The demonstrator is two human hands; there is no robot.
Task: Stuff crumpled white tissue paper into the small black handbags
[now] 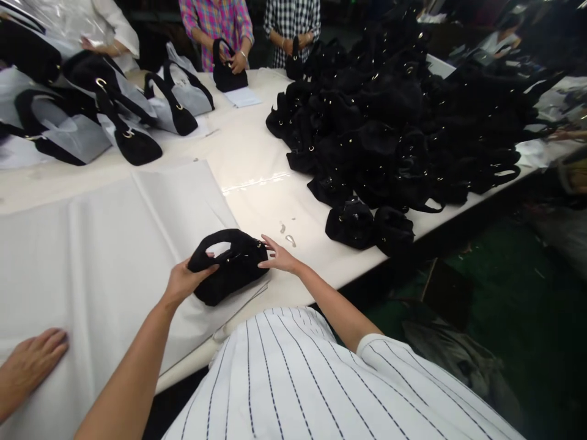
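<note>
Your left hand (183,282) grips the black bag (229,266) on the worktop (257,177); your right hand (277,255), fingers spread, touches its side.

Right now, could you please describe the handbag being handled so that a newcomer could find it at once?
Start at the long white table and go to its near edge, onto the white sheets. There lies one small black handbag between the left hand and right hand. Unlike the heaped black handbags opposite, it lies alone, gripped at its handle.
</note>
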